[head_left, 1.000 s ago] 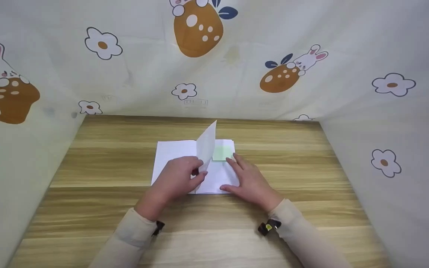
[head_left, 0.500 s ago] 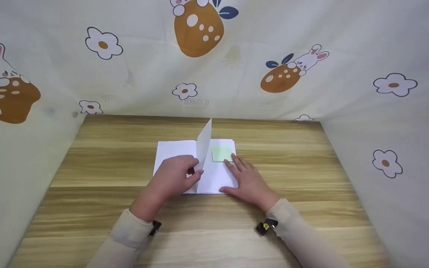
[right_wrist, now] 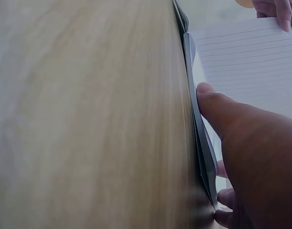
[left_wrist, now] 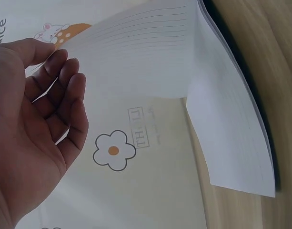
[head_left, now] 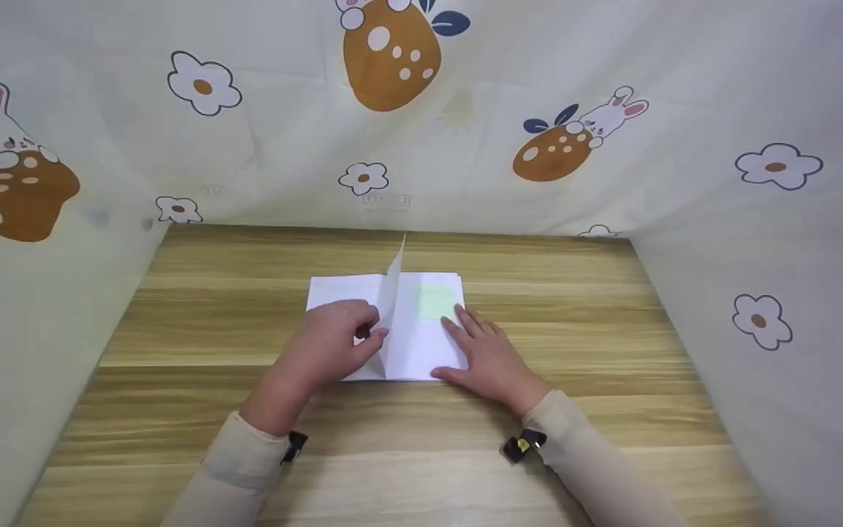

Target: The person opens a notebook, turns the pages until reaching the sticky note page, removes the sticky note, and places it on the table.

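An open notebook [head_left: 421, 359] with white lined pages lies on the table. One page [head_left: 394, 282] stands nearly upright at the fold, and my left hand [head_left: 330, 340] pinches its outer edge between thumb and fingers. In the left wrist view the lined page [left_wrist: 136, 52] runs from those fingertips to the spine. My right hand [head_left: 491, 359] rests on the right-hand page with its fingers spread. A pale green sticky note [head_left: 436, 301] sits on that page, just beyond the right fingertips. The dark cover edge [right_wrist: 198, 119] shows under my right thumb [right_wrist: 207, 95] in the right wrist view.
The notebook lies mid-table on a wood-grain surface [head_left: 538, 293]. A pale cloth [head_left: 282, 146] printed with rabbits and flowers rises behind the table and along both sides. Each wrist wears a small black device [head_left: 524, 445].
My left hand has moved left, swinging the page from a rightward lean to nearly upright. More of the right-hand page and the green note now shows. My right hand has stayed almost still.
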A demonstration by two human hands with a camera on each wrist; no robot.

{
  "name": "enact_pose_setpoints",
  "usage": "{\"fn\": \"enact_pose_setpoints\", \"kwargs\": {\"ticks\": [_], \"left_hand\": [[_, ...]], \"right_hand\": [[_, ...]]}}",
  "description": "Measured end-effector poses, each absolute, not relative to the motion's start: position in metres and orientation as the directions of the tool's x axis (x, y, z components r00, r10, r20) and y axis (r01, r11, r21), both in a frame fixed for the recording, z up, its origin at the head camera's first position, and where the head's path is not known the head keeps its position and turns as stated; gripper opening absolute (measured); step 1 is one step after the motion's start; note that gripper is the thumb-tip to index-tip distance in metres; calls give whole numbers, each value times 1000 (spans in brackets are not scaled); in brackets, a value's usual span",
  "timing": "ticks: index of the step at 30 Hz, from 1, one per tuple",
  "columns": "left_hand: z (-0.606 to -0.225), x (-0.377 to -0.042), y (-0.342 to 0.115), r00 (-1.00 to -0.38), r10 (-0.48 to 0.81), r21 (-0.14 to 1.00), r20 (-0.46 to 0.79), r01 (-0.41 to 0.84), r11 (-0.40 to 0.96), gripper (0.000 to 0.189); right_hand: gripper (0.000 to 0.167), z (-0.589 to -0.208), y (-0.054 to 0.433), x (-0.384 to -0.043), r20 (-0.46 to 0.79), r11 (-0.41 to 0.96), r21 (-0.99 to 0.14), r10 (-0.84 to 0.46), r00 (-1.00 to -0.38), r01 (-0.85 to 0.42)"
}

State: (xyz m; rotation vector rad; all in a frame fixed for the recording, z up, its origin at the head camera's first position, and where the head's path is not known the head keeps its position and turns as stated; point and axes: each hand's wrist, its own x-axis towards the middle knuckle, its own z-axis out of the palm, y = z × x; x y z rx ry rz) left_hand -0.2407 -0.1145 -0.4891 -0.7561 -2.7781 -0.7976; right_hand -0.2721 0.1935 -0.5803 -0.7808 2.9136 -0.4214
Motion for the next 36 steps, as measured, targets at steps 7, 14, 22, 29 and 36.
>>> {"fn": "enact_pose_setpoints", "kwargs": {"ticks": [7, 14, 22, 29, 36], "left_hand": [[-487, -238, -118, -859, 420, 449, 292, 511, 733, 29], [-486, -235, -125, -872, 399, 459, 283, 489, 742, 28], [-486, -233, -135, -868, 385, 458, 313, 493, 740, 31], [-486, -231, -143, -874, 379, 458, 304, 483, 747, 34], [-486, -229, -154, -904, 359, 494, 232, 427, 757, 39]], "right_hand": [[101, -582, 194, -273, -16, 833, -274, -504, -864, -481], [103, -582, 194, -273, -28, 834, -272, -505, -863, -480], [100, -580, 194, -271, 0, 817, -305, -514, -858, -490], [101, -580, 194, -272, -6, 817, -309, -513, -858, -486], [102, -579, 194, -272, -9, 820, -306, -511, -860, -484]]}}
